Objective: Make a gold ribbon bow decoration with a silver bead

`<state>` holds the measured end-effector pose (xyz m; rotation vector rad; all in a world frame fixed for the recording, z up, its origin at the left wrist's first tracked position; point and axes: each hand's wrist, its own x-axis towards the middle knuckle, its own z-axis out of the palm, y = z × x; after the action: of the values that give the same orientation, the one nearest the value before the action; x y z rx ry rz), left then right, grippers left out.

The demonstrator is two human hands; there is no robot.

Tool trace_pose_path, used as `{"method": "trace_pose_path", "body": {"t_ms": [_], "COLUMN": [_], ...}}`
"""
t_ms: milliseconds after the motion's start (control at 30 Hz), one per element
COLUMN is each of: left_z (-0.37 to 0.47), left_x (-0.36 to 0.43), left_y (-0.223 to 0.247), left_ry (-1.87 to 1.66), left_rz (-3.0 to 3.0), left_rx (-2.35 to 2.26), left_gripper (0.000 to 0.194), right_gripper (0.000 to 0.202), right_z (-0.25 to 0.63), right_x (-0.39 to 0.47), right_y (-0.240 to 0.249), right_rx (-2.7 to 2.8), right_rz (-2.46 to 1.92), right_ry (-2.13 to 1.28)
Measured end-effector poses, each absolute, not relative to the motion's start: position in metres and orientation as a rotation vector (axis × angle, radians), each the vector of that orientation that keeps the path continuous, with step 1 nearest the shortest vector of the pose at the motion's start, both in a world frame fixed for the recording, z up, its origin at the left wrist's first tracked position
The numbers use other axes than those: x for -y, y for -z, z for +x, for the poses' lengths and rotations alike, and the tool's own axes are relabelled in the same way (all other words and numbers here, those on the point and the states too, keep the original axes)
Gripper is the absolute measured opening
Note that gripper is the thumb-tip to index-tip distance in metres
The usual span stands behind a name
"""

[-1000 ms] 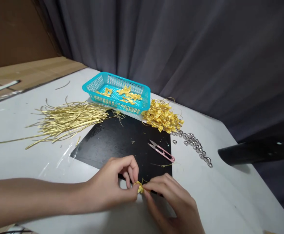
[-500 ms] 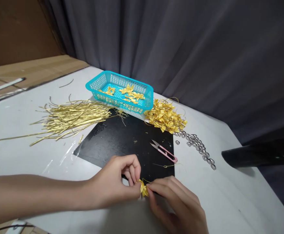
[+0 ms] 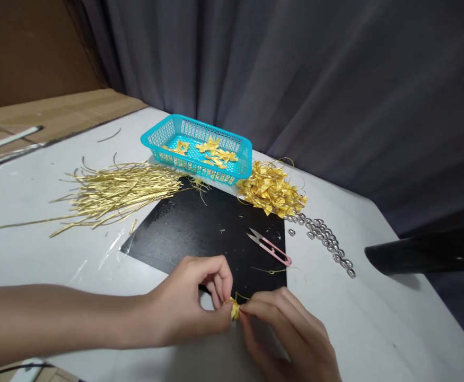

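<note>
A small yellow ribbon bow (image 3: 235, 309) is pinched between my two hands near the table's front. My left hand (image 3: 200, 297) grips its left side with thumb and forefinger, the other fingers curled. On its right side, the thumb and forefinger of my right hand (image 3: 291, 329) are closed. A thin gold cord (image 3: 240, 296) loops out above the bow; fingertips hide part of the bow. Beyond the hands, pink-handled thread snips (image 3: 269, 248) lie on a black mat (image 3: 200, 228), beside a thin gold thread (image 3: 271, 272).
A turquoise basket (image 3: 198, 167) holds several yellow bows. Gold cords (image 3: 124, 191) are heaped to its left. Right of it sit a pile of yellow bows (image 3: 273, 191) and silver beads (image 3: 323, 233). A black cylindrical object (image 3: 414, 252) juts in at right, before a grey curtain (image 3: 295, 74).
Both hands keep hold of the bow, which has turned slightly, so less of it shows between the fingertips. The whole view has shifted a little.
</note>
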<state>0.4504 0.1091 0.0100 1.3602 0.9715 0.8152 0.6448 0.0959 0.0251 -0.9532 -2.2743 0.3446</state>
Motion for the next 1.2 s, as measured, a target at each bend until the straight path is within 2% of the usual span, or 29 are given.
{"method": "trace_pose_path", "body": {"t_ms": [1200], "left_z": [0.4509], "left_x": [-0.1065], "left_y": [-0.0108], "left_ry": [-0.888], "left_rz": [1.528], "left_rx": [-1.013], "left_gripper": [0.019], "right_gripper": [0.015], "right_z": [0.6424], "right_x": [-0.0924], "right_y": [-0.0256], "right_rx": [2.275], "right_rz": [-0.986], "right_ry": [-0.315]}}
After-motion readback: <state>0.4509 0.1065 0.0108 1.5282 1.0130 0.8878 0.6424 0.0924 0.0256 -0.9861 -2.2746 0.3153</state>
